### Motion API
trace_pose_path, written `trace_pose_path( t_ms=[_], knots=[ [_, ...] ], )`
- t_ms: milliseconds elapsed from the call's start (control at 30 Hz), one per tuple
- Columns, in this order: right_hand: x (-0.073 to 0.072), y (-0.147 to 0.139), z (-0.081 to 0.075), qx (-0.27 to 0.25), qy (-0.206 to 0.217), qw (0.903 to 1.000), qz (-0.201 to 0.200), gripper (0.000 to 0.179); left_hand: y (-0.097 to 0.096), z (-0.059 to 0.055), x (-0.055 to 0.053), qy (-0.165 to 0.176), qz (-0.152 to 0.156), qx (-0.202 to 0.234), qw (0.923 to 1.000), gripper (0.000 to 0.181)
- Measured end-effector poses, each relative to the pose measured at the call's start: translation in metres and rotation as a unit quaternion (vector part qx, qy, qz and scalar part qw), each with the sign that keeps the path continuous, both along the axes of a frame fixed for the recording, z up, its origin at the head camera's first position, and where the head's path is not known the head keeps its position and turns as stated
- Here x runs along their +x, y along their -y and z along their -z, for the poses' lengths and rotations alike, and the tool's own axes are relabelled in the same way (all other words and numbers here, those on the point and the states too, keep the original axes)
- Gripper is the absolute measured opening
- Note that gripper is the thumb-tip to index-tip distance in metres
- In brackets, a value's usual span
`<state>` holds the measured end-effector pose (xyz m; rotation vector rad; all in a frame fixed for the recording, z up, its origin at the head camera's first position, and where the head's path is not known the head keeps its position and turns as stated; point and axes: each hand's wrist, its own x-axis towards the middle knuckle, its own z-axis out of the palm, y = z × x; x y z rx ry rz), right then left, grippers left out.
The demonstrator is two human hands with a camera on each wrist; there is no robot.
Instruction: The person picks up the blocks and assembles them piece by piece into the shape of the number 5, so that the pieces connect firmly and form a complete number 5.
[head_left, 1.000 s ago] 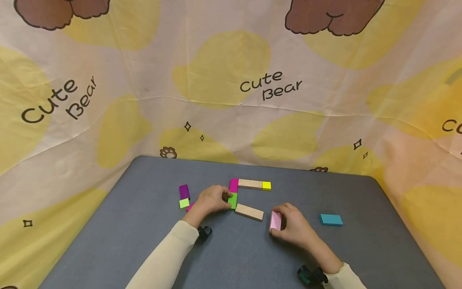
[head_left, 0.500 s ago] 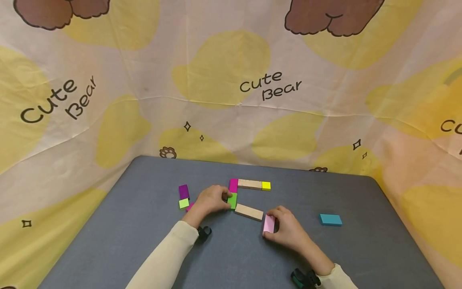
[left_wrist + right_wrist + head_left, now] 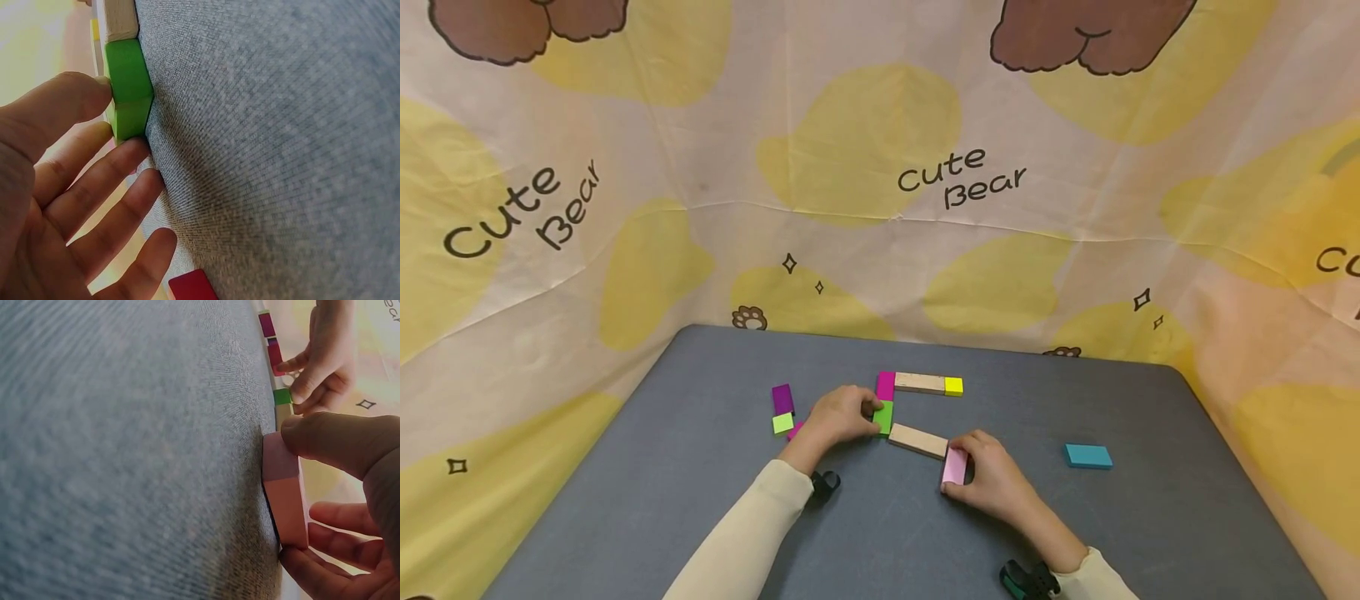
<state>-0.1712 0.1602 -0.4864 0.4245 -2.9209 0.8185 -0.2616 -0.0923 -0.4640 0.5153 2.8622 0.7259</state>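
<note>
My left hand (image 3: 844, 414) pinches a green block (image 3: 885, 417) between thumb and fingers; in the left wrist view the thumb lies on one side of the green block (image 3: 128, 72) and fingertips at its end. A pink block (image 3: 954, 467) lies lengthwise between the thumb and fingers of my right hand (image 3: 997, 477), which grips it by its ends. The pink block's far end is right at the near end of a plain wooden block (image 3: 918, 441), whose other end meets the green one. Beyond the green block a magenta block (image 3: 886, 385) continues the line.
From the magenta block another plain wooden block (image 3: 920, 382) runs right to a small yellow block (image 3: 953, 386). At left lie a purple block (image 3: 782, 398), a lime block (image 3: 782, 423) and a partly hidden magenta one (image 3: 794, 430). A blue block (image 3: 1087, 456) lies at right on the grey table (image 3: 865, 542).
My right hand has slid the pink block left and slightly toward me, up to the end of the plain wooden block. My left hand has stayed in place on the green block.
</note>
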Motion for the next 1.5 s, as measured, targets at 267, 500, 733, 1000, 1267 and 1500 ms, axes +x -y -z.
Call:
trace_pose_path(
  t_ms=[267, 500, 733, 1000, 1267, 1500],
  knots=[
    [0.0, 0.002, 0.001, 0.013, -0.002, 0.9999, 0.002, 0.053, -0.002, -0.001, 0.0, -0.003, -0.003, 0.003, 1.0, 0.033],
    [0.001, 0.003, 0.0, 0.017, -0.006, 0.9998, 0.006, 0.053, -0.001, -0.002, -0.001, -0.002, -0.003, -0.004, 1.0, 0.033],
    [0.001, 0.003, 0.0, 0.016, -0.013, 0.9998, 0.005, 0.053, -0.002, -0.003, -0.001, 0.004, -0.004, -0.002, 1.0, 0.033],
    [0.002, 0.003, -0.001, 0.021, -0.017, 0.9996, 0.006, 0.052, -0.002, -0.003, -0.001, -0.004, -0.005, -0.004, 1.0, 0.034],
    [0.004, -0.005, -0.006, 0.045, -0.045, 0.9979, 0.009, 0.048, -0.001, -0.001, -0.001, -0.004, -0.003, -0.004, 1.0, 0.034],
    [0.004, -0.017, -0.011, 0.043, -0.073, 0.9964, 0.008, 0.047, 0.0, 0.002, -0.001, -0.005, 0.0, -0.003, 1.0, 0.034]
  ],
)
